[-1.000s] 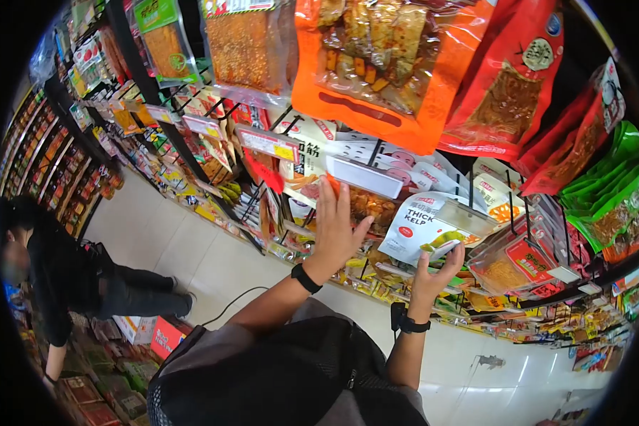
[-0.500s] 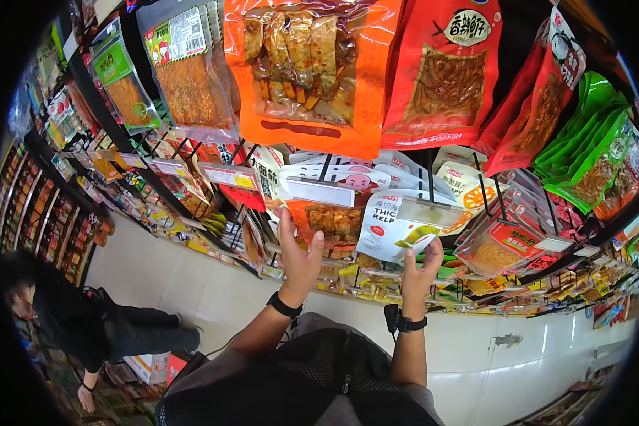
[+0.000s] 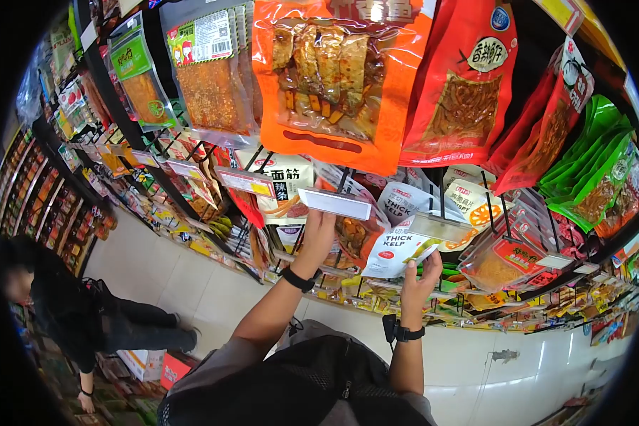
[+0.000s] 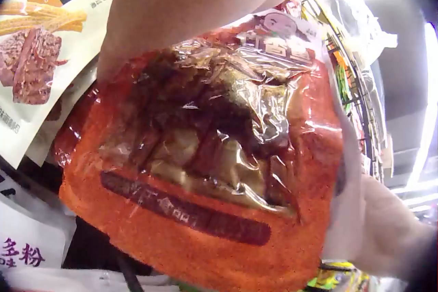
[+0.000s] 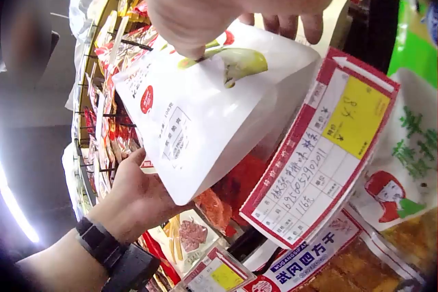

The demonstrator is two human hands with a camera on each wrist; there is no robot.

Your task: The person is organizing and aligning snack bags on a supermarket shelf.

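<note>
A white THICK KELP bag (image 3: pixel 390 255) is pinched at its right edge by my right hand (image 3: pixel 420 280). In the right wrist view, the thumb (image 5: pixel 190 49) lies on the bag's printed front, with fingers behind it. Another THICK KELP bag (image 3: pixel 408 201) hangs just behind. My left hand (image 3: pixel 319 238) reaches up beneath a blank label holder (image 3: pixel 334 204), which hides its fingertips. Right beside that hand is an orange bag of brown food (image 4: pixel 212 148), which it overlaps in the left wrist view; I cannot tell whether the fingers grip it.
Large hanging packs, including an orange one (image 3: pixel 337 78) and a red one (image 3: pixel 465 92), jut out above my hands. A noodle-snack bag (image 3: pixel 285 186) hangs to the left, plastic-wrapped packs (image 3: pixel 500 263) to the right. Another person (image 3: pixel 99 305) stands in the aisle at left.
My left hand has risen from an open pose to just under the label holder. The orange bag beside it now hangs tilted. The right hand keeps its pinch on the kelp bag.
</note>
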